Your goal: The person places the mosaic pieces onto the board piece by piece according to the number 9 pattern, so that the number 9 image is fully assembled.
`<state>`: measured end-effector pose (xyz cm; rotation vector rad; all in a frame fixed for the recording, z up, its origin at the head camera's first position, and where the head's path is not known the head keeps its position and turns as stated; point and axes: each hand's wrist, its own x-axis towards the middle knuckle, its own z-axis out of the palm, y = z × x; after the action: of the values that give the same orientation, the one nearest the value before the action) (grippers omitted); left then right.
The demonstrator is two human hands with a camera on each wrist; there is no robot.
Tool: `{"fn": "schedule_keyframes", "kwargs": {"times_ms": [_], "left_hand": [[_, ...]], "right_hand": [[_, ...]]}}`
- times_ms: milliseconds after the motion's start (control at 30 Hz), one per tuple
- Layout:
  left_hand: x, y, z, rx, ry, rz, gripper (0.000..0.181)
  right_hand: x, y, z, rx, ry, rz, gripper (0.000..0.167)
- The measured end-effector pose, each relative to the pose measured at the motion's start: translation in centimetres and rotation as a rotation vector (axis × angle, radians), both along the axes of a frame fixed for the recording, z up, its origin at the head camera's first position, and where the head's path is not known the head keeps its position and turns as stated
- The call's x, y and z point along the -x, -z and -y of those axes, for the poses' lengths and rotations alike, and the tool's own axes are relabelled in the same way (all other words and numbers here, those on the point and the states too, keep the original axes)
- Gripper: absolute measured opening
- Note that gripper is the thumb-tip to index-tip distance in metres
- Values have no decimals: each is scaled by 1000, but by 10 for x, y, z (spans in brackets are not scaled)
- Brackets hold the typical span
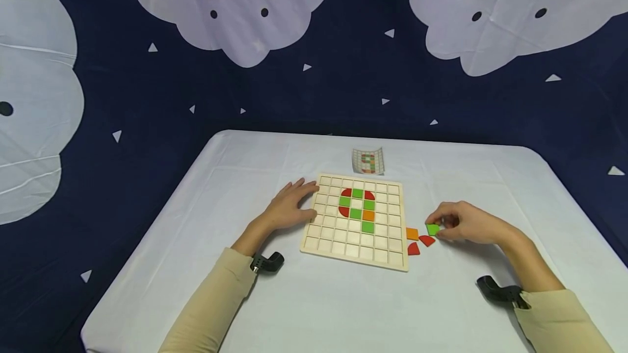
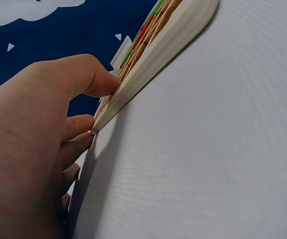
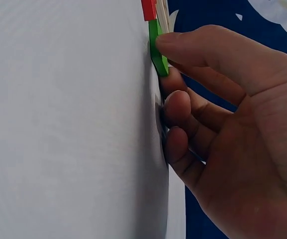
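Note:
My right hand [image 1: 468,223] pinches a green square tile [image 1: 433,229] between thumb and fingers, low over the white tabletop. The same green tile [image 3: 157,52] shows at the thumb tip in the right wrist view. My left hand [image 1: 286,206] rests against the left edge of a wooden grid board [image 1: 324,244], its thumb and fingertips touching the rim. Green squares, red quarter-round pieces and one orange tile [image 1: 368,215] sit in the board's cells. Beside the board's right edge lie an orange tile [image 1: 412,233] and two red quarter-round pieces [image 1: 414,249].
A small pattern card [image 1: 368,161] with a printed coloured grid lies behind the board. The white-covered table [image 1: 275,298] has rounded far corners. Behind it hangs a dark blue cloth [image 1: 343,86] with clouds and small triangles.

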<state>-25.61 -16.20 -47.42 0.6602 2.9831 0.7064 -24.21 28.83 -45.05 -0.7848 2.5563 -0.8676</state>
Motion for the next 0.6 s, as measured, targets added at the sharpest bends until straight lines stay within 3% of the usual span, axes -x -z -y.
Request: {"fn": "schedule_keyframes", "kwargs": {"times_ms": [600], "left_hand": [[2, 3, 1, -3, 6, -4, 69]], "right_hand": [[0, 1, -1, 15, -19, 20, 30]]}}
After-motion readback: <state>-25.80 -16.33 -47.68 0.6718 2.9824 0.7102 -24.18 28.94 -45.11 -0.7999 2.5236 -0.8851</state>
